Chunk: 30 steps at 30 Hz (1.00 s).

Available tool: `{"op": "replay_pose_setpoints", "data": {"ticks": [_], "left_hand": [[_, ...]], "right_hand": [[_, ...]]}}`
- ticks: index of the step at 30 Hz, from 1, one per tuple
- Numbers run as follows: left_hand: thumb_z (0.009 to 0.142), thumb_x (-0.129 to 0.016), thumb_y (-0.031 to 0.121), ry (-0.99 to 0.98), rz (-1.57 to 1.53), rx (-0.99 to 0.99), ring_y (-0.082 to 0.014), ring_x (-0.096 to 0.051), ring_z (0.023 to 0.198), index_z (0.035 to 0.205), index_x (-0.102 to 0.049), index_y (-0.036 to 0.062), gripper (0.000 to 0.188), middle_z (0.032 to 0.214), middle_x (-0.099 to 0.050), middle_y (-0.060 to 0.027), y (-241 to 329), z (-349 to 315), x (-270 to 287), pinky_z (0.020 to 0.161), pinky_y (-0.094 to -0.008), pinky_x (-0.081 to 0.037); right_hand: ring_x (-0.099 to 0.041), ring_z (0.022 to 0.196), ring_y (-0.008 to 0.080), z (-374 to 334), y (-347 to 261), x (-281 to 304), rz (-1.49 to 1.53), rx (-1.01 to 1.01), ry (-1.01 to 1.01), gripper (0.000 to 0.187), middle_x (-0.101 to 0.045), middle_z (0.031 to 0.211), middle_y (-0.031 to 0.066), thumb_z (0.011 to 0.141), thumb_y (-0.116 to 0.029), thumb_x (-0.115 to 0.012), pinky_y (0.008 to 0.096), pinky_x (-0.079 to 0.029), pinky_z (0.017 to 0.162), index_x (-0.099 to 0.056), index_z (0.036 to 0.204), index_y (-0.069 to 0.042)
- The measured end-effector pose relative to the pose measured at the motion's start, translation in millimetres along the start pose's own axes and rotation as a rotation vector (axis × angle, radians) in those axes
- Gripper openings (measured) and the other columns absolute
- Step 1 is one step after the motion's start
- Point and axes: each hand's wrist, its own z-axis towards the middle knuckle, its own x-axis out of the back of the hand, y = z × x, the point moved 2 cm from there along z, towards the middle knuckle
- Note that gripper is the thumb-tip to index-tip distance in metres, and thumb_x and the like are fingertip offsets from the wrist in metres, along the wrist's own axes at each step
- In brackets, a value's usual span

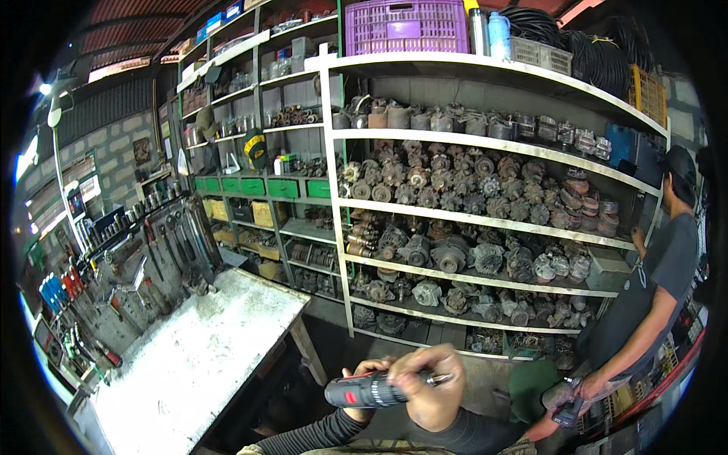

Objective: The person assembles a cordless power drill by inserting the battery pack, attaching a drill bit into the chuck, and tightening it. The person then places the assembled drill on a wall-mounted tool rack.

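A black and red cordless drill point(362, 390) is held level between my hands above the floor, right of the white-topped workbench. My left hand point(360, 412) is closed around it from behind and below, partly hidden by its body. My right hand point(434, 390) closes around the front end at the chuck. A short metal tip point(440, 378) sticks out by my right fingers; its exact kind is too small to tell.
The bench point(205, 341) stands at left, beside a wall tool rack point(152, 258). Ahead, tall shelves point(485, 208) carry many alternators and rotors. At right stands a co-worker point(644, 303) in dark clothes, hand near a greyish tool point(565, 398). A dark green thing point(532, 387) lies between us.
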Motion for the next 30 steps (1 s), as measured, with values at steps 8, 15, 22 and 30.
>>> {"op": "replay_pose_setpoints", "data": {"ticks": [8,15,22,30], "left_hand": [[0.088,-0.053,0.052,-0.128,0.123,0.907,-0.0235,-0.052,0.088,0.116,-0.055,0.0013,0.059,0.107,-0.055,-0.0137,31.5,-9.4,41.3,0.076,-0.0382,-0.039],[0.091,-0.057,0.034,-0.243,0.437,1.382,-0.0207,-0.067,0.061,0.11,-0.061,-0.0032,0.042,0.084,-0.068,-0.015,103.0,20.7,56.0,0.054,-0.0312,-0.056],[0.086,-0.054,0.052,0.109,0.17,0.746,-0.0368,-0.067,0.069,0.129,-0.041,-0.0067,0.074,0.103,-0.062,-0.0277,178.5,29.8,26.5,0.07,-0.0467,-0.058],[0.084,-0.039,0.077,0.191,0.198,0.22,-0.0327,-0.064,0.072,0.143,-0.031,0.0079,0.091,0.09,-0.064,-0.023,201.8,29.6,60.2,0.071,-0.0442,-0.052]], "right_hand": [[-0.062,0.074,0.0223,31.5,30.7,-17.0,-0.151,0.161,-0.974,0.037,-0.067,0.09,0.0064,0.08,-0.009,-0.07,0.0375,-0.05,0.082,-0.064,0.117,-0.009],[-0.063,0.066,0.0165,77.5,47.8,31.6,-0.087,-0.162,-0.862,0.037,-0.063,0.068,0.0032,0.077,-0.004,-0.071,0.0458,-0.043,0.099,-0.066,0.113,0.001],[-0.06,0.067,0.0114,78.2,57.8,53.3,0.097,-0.104,-0.508,0.032,-0.059,0.067,-0.0001,0.076,0.005,-0.067,0.0468,-0.038,0.107,-0.064,0.108,0.0],[-0.063,0.068,0.0156,90.0,61.8,2.5,0.124,-0.047,-0.851,0.037,-0.061,0.067,0.0012,0.078,0.0,-0.068,0.0453,-0.038,0.107,-0.064,0.115,0.0]]}}
